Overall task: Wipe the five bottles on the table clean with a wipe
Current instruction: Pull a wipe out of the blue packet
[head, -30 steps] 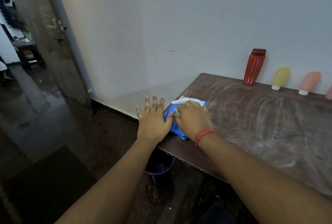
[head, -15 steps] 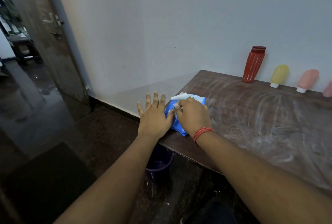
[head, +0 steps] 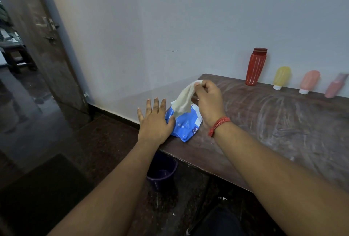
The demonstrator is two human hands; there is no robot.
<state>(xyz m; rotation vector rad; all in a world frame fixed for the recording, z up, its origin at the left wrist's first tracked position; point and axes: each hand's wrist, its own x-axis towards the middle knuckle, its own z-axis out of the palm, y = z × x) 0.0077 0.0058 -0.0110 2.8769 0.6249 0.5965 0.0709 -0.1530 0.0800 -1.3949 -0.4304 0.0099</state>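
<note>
At table corner: pack point(head: 186, 125)
left hand point(head: 154, 122): flat, fingers straight, pressing pack
right hand point(head: 208, 101): pinching wipe point(head: 184, 99)
step: pulling wipe free
next: take wipe to red bottle point(head: 255, 66)

Pale plastered wall point(head: 188, 18) with a small dark mark point(head: 171, 50), black skirting point(head: 113, 112) at its base, dark speckled floor point(head: 105, 141), brown wooden door point(head: 43, 46) ajar at left, dim even light, purple bucket point(head: 162, 171) under the smeared tabletop point(head: 283, 122).
</note>
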